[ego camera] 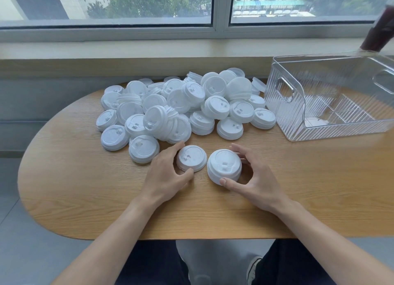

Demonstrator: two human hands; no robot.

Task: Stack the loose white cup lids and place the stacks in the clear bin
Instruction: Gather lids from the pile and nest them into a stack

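Observation:
A heap of several loose white cup lids (185, 105) covers the far middle of the wooden table (85, 199). In front of it my left hand (166, 176) grips a single white lid (191, 158) between thumb and fingers. Right beside it my right hand (252, 178) holds a short stack of lids (224, 166), thumb at its near edge and fingers round its far side. Both rest on the tabletop. The clear bin (285, 118) stands at the right rear, apart from both hands, and looks empty.
A dark bottle (378, 30) stands behind the bin at the far right. A window sill and window run along the far side. The table's rounded left end and near edge border grey floor; my legs show below.

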